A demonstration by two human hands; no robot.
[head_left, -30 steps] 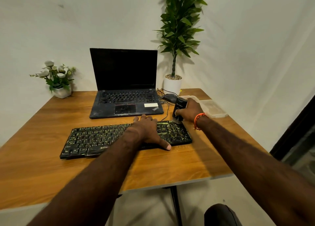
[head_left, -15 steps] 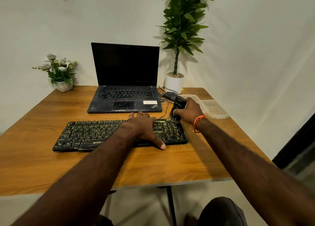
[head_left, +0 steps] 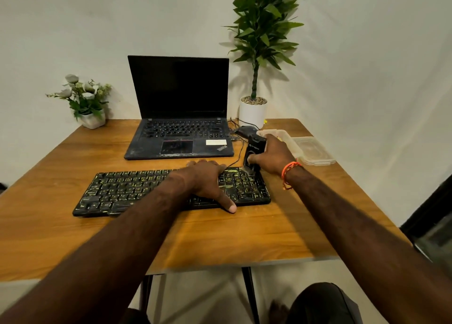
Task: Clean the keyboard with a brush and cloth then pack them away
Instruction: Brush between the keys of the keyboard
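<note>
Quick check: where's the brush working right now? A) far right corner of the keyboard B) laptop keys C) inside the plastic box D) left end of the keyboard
A: the right hand holds the brush upright on the far right corner of the keyboard, while the left hand lies flat on the keys.

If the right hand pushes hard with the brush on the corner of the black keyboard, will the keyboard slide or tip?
Probably it slides rather than tips: the keyboard lies flat and low on the smooth wooden table. The left hand rests on its keys, which likely pins it. The brush in the right hand touches only the far right corner, so it might pivot a little.
</note>
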